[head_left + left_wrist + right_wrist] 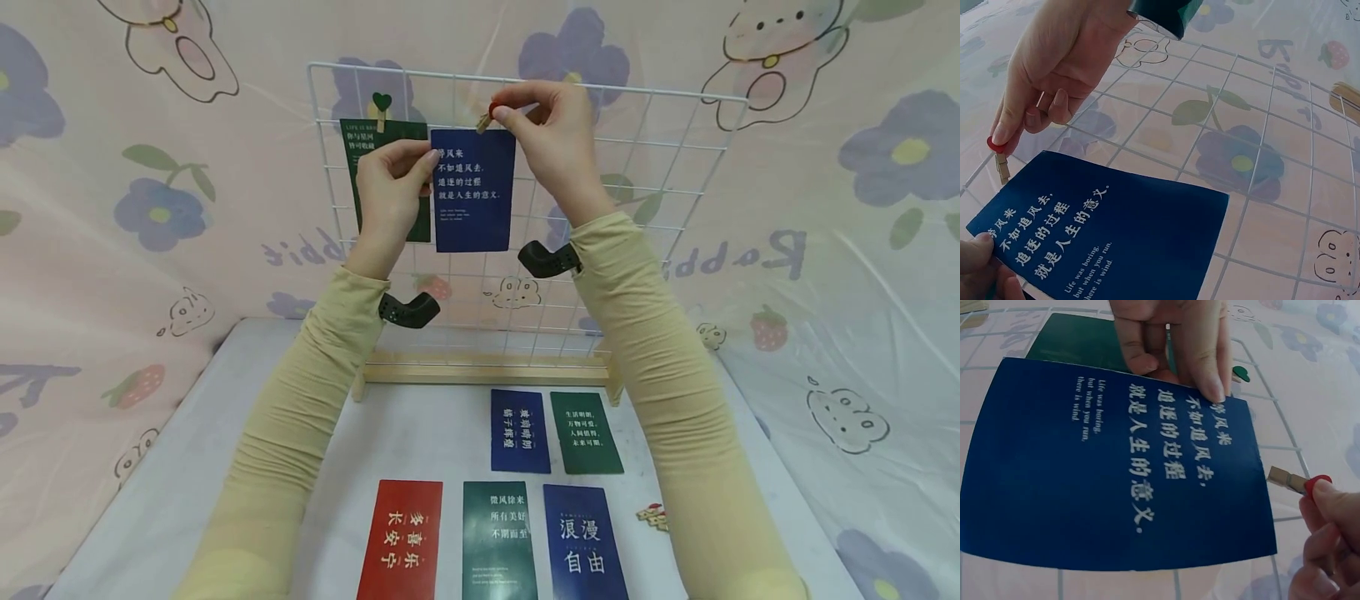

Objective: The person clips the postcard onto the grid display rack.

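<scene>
My left hand (395, 196) pinches the left edge of a blue card (474, 212) with white writing, held upright against the white wire grid (637, 137). Between thumb and fingers, my right hand (558, 142) pinches a small wooden clothespin (1287, 479) with a red head, just above the card's top edge. In the right wrist view the clothespin's tip is right at that edge. To the left, a green card (418, 229) hangs on the grid from a clothespin with a green heart (382, 103), partly hidden behind my left hand.
The grid stands in a wooden base (480, 372) on a white table. Before it lie a blue card (520, 450), a green card (587, 458), a red card (397, 554), a teal card (495, 554) and another blue card (585, 583). Several clothespins (652, 518) lie beside my right sleeve.
</scene>
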Tool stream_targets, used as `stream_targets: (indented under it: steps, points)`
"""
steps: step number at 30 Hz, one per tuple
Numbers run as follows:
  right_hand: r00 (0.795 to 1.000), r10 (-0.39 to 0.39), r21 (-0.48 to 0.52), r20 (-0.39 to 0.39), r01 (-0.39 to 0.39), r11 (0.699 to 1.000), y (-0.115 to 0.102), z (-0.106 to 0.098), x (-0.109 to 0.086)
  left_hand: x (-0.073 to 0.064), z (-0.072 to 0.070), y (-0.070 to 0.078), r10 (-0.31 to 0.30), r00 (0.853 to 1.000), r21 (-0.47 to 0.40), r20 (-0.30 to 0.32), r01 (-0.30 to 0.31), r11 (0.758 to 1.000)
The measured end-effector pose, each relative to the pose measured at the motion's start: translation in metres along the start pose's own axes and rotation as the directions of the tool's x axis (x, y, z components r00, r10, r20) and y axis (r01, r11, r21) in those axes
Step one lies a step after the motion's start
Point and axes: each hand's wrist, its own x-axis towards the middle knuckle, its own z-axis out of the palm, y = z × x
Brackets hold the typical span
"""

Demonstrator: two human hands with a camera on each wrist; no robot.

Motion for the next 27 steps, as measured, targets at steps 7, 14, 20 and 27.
stream_targets:
  steps: [7, 14, 20, 27]
  points:
    - [0.999, -0.019, -0.021, -0.044, 0.018, 1.0, 0.012, 0.006, 0.006, 0.0, 0.001, 0.002, -0.008, 1.0, 0.028, -0.012, 0.009, 1.0]
    - [0.999, -0.012, -0.111, -0.045, 0.007, 0.994, 0.006, 0.011, 0.006, 0.0, 0.001, 0.001, 0.013, 1.0, 0.054, -0.026, -0.012, 0.998]
    - [0.998, -0.045, -0.17, -0.037, 0.038, 0.985, 0.001, 0.012, 0.007, 0.0, 0.002, 0.001, 0.022, 0.999, 0.08, -0.035, -0.019, 0.997]
    - [0.998, -0.05, -0.203, -0.022, 0.045, 0.978, 0.0, 0.013, 0.01, -0.001, 0.004, 0.001, -0.002, 0.999, 0.063, -0.045, 0.005, 0.998]
